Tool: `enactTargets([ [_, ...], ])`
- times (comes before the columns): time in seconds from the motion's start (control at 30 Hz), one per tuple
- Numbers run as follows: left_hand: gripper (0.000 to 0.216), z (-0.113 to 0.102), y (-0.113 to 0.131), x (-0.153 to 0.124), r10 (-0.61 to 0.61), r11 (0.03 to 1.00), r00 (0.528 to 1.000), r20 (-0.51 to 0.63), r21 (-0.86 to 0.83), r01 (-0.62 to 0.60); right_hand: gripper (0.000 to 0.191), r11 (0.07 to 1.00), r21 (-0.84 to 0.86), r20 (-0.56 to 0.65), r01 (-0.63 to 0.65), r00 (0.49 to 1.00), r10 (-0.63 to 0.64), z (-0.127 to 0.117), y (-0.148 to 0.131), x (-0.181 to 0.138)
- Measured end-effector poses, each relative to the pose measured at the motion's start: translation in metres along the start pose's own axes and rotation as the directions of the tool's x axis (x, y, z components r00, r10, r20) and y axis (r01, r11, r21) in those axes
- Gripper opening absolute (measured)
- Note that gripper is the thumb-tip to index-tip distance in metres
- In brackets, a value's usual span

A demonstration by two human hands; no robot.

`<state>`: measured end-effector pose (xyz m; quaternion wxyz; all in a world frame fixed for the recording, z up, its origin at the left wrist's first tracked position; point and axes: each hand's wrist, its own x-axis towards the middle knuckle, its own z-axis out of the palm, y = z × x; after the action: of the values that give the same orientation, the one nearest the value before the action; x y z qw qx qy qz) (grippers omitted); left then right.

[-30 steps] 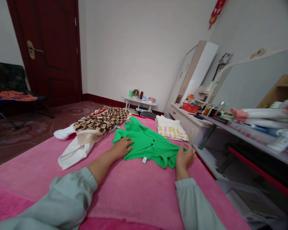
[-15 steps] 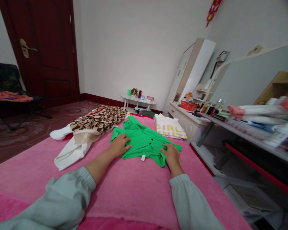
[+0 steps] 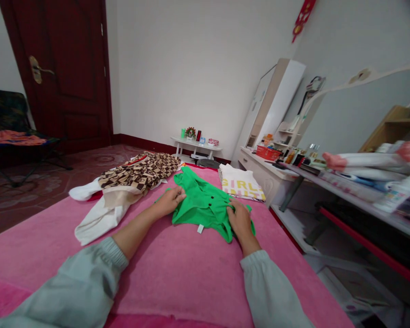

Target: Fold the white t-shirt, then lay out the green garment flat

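A green shirt (image 3: pixel 205 202) lies on the pink bed cover (image 3: pixel 177 273), around the middle of the bed. The left hand (image 3: pixel 169 200) sits at the shirt's left edge, fingers curled and pinching a fold of the green cloth, which is lifted a little off the cover there. The right hand (image 3: pixel 238 217) rests on the shirt's lower right part, fingers bent and pressed down into the fabric, gripping a bunch of it. Both arms wear pale grey-green sleeves. Two dark buttons show on the shirt's front, and a small white tag (image 3: pixel 200 228) hangs at its near hem, between the two hands.

Left of the green shirt, touching or nearly touching it, lies a brown checked garment (image 3: pixel 141 171) over a white one (image 3: pixel 99 214). Just beyond the shirt to its right lies a folded white T-shirt with yellow and pink letters (image 3: pixel 241 184). Right of the shirt, off the bed, stands a white desk (image 3: pixel 269 175) carrying a red basket (image 3: pixel 268 153) and small bottles. Far behind the shirt, against the wall, is a low white shelf (image 3: pixel 196 145); well away to the shirt's left is a dark red door (image 3: pixel 68 68)
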<state>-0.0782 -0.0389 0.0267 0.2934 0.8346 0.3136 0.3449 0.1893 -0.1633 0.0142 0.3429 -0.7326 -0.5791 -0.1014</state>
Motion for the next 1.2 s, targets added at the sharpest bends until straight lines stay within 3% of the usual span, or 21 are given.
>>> enactTargets([
  [0.07,0.036,-0.009,0.007,-0.001,-0.078,0.98,0.994,0.079,-0.178,0.091,0.028,0.988,0.143,0.031,-0.061,0.998,0.057,-0.004,-0.003,0.003],
  [0.1,0.039,-0.016,0.012,-0.003,-0.112,0.951,0.979,0.171,-0.267,0.156,0.026,0.973,0.213,0.077,-0.088,0.994,0.073,-0.008,-0.006,0.004],
  [0.17,0.041,-0.03,0.021,-0.009,-0.116,0.876,0.888,0.445,-0.376,0.303,0.022,0.92,0.363,0.241,-0.148,0.969,0.061,-0.021,-0.015,0.003],
  [0.2,0.041,-0.037,0.026,-0.012,-0.082,0.848,0.815,0.574,-0.388,0.359,0.021,0.883,0.432,0.35,-0.183,0.937,0.023,-0.028,-0.021,0.002],
  [0.27,0.047,-0.048,0.031,-0.015,-0.016,0.829,0.688,0.726,-0.375,0.415,0.022,0.813,0.516,0.582,-0.27,0.807,-0.102,-0.042,-0.034,0.0],
  [0.3,0.051,-0.05,0.032,-0.015,-0.008,0.828,0.676,0.737,-0.374,0.418,0.024,0.787,0.533,0.663,-0.312,0.731,-0.159,-0.046,-0.039,-0.001],
  [0.33,0.055,-0.05,0.03,-0.013,-0.023,0.83,0.71,0.704,-0.383,0.406,0.027,0.766,0.542,0.706,-0.346,0.682,-0.191,-0.048,-0.043,-0.001],
  [0.37,0.057,-0.048,0.026,-0.01,-0.067,0.842,0.78,0.622,-0.384,0.379,0.03,0.749,0.545,0.711,-0.376,0.68,-0.176,-0.046,-0.044,-0.001],
  [0.43,0.053,-0.038,0.013,-0.003,-0.189,0.928,0.926,0.327,-0.249,0.277,0.035,0.737,0.531,0.601,-0.418,0.799,0.02,-0.032,-0.041,0.0],
  [0.5,0.044,-0.025,-0.005,0.002,-0.218,0.976,0.976,0.013,0.019,0.218,0.041,0.789,0.458,0.366,-0.41,0.896,0.253,-0.011,-0.031,0.0],
  [0.53,0.042,-0.02,-0.014,0.003,-0.208,0.966,0.975,-0.08,0.138,0.217,0.045,0.831,0.402,0.26,-0.385,0.918,0.299,-0.001,-0.025,0.0],
  [0.6,0.046,-0.011,-0.029,0.003,-0.199,0.939,0.971,-0.134,0.258,0.228,0.052,0.901,0.314,0.147,-0.299,0.953,0.266,0.017,-0.016,0.0],
  [0.7,0.051,-0.004,-0.041,-0.002,-0.198,0.922,0.971,-0.132,0.312,0.23,0.062,0.949,0.263,0.103,-0.174,0.983,0.152,0.03,-0.014,-0.001],
  [0.8,0.05,0.002,-0.042,-0.003,-0.173,0.919,0.977,-0.123,0.336,0.205,0.066,0.971,0.184,0.099,-0.154,0.986,0.138,0.036,-0.02,-0.002],
  [0.9,0.047,0.007,-0.039,-0.002,-0.146,0.924,0.982,-0.118,0.339,0.178,0.045,0.938,0.261,0.151,-0.226,0.97,0.192,0.041,-0.022,0.0],
  [1.0,0.045,0.005,-0.036,-0.001,-0.119,0.926,0.982,-0.149,0.34,0.164,0.028,0.84,0.45,0.098,-0.303,0.952,0.291,0.04,-0.013,0.005],
  [1.1,0.043,-0.007,-0.035,-0.002,-0.099,0.917,0.957,-0.272,0.349,0.194,0.037,0.79,0.521,-0.096,-0.323,0.898,0.43,0.03,0.008,0.012],
  [1.2,0.042,-0.018,-0.039,-0.003,-0.089,0.9,0.918,-0.386,0.363,0.24,0.036,0.658,0.676,-0.258,-0.332,0.73,0.633,0.02,0.03,0.013],
])
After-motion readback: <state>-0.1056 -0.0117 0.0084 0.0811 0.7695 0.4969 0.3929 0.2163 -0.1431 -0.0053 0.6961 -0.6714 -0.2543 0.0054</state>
